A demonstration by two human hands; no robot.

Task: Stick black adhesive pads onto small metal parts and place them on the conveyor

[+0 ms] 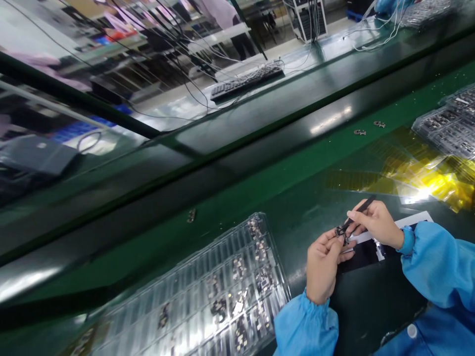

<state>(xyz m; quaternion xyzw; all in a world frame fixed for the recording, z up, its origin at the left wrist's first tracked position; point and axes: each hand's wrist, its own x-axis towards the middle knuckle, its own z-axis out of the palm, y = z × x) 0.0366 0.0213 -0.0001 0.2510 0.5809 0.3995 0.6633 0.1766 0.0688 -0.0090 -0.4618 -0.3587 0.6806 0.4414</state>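
Observation:
Between the thumb and fingers of my left hand [323, 262] is a small circuit board [340, 231], held up above the table. My right hand [378, 225] grips black tweezers [359, 212], whose lower end meets the board; whether the tips pinch anything is too small to tell. Beneath both hands lie a white strip [411, 218] and a dark flat sheet [361, 256]. A clear plastic tray [208, 277] stands to the left of my left hand, with several small boards in its compartments.
Yellow film sheets [438, 178] lie beyond my right hand, beside another clear tray of boards [451, 121]. Loose boards rest on the green mat, one [191, 215] behind the left tray. A raised ledge crosses behind, with a keyboard [248, 81] and cables past it. People in pink work farther back.

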